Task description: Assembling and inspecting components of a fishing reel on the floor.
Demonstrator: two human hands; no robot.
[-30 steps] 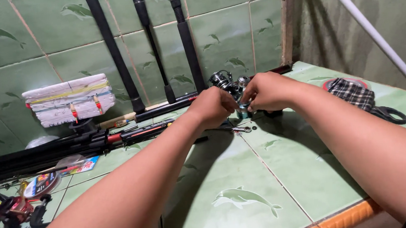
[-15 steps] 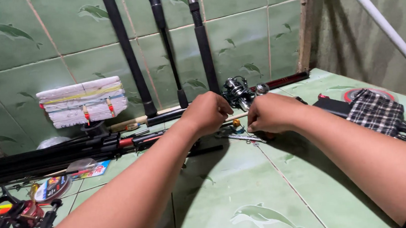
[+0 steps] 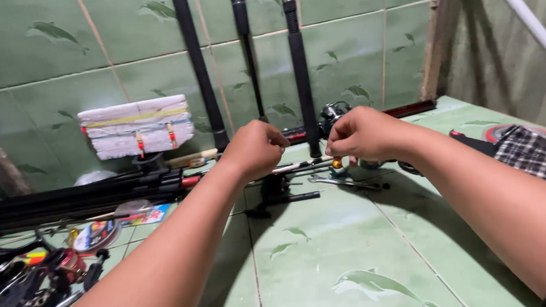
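While both fists stay closed, left hand (image 3: 256, 149) and right hand (image 3: 363, 133) pinch something too fine to identify above the fishing rod (image 3: 293, 167); rigging appears unfinished, spinning reel (image 3: 333, 112) just behind.

Colours and patterns of the tiled work corner

Green dolphin-patterned floor tiles (image 3: 359, 257); black fishing rods (image 3: 198, 68); black-and-white checked cloth (image 3: 532, 152); white foam block (image 3: 134, 125) with yellow stripe.

Green tiled wall (image 3: 32, 68), green leaf-patterned tiled floor (image 3: 333, 259), dim light.
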